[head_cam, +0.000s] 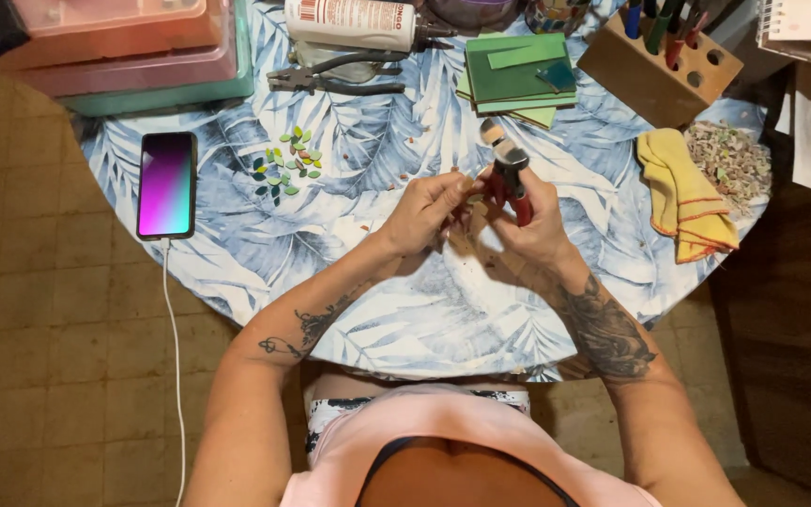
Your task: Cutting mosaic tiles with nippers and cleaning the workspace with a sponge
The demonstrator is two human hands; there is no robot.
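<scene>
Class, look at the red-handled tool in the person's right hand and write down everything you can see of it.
The tool is a nipper-type hand tool with red handles and a dark metal head that carries pale round wheels at its tip. The right hand grips the handles, with the head pointing up and away from the person, above the leaf-patterned table. The left hand meets it near the head, fingertips pinched there; whatever they hold is too small to tell.

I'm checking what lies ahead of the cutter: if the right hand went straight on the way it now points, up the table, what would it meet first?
Probably the stack of green sheets, which lies beyond the right hand and its red-handled nippers; height above the table is unclear.
</scene>
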